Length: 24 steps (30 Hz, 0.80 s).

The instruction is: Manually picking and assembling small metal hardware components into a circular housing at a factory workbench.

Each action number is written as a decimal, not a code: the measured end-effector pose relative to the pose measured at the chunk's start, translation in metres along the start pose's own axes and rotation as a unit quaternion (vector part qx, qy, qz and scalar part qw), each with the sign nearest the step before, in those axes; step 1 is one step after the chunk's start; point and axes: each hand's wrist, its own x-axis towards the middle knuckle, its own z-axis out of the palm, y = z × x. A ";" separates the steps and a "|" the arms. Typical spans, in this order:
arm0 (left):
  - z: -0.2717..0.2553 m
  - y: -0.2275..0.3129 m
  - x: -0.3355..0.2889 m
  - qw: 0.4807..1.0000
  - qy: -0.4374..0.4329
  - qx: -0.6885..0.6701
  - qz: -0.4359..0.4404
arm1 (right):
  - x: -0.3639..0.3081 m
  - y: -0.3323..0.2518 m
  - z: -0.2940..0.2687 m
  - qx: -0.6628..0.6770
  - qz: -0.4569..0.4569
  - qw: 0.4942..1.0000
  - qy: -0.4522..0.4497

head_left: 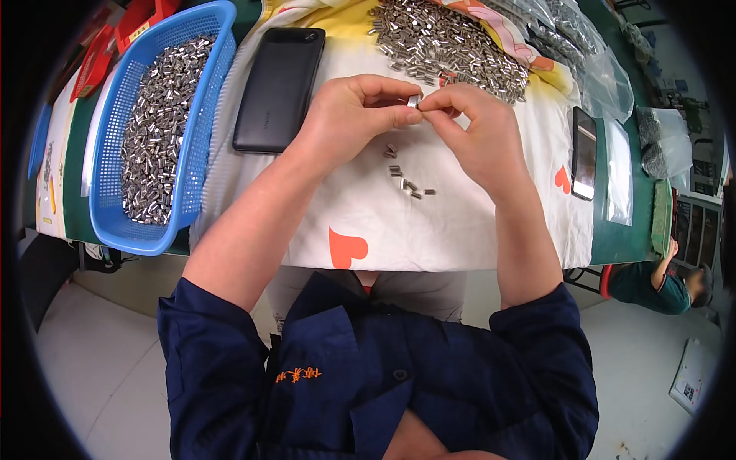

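Above the middle of the cloth, my left hand [359, 109] is closed in a pinch around a small shiny metal cylinder [414, 101]. My right hand [469, 123] meets it there, thumb and fingertips pressed together against the right side of the same piece. Whether the right fingers hold a second piece is hidden. Below my hands several loose metal cylinders [409, 185] lie scattered on the white cloth [445, 238]. Beyond my fingers spreads a large heap of similar metal cylinders [452, 42].
A blue plastic basket [207, 115] full of metal cylinders stands at the left. Beside it lies a black rectangular device [277, 90]. A phone [584, 153] rests at the right edge of the cloth. Clear plastic bags [606, 77] sit far right. Another person [659, 287] is at the right.
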 end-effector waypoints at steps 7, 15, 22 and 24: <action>-0.004 0.000 0.001 0.999 -0.008 -0.045 -0.006 | 0.000 -0.003 0.002 0.046 0.044 0.998 0.019; -0.002 -0.002 0.002 0.996 0.005 -0.087 -0.004 | -0.003 -0.004 0.013 -0.013 -0.018 0.997 0.080; -0.002 -0.003 0.001 0.994 -0.003 -0.107 -0.016 | 0.003 0.002 -0.009 0.101 0.083 0.991 -0.040; 0.002 -0.003 -0.001 0.998 -0.013 -0.054 -0.019 | 0.005 0.007 -0.011 0.106 0.099 0.988 -0.061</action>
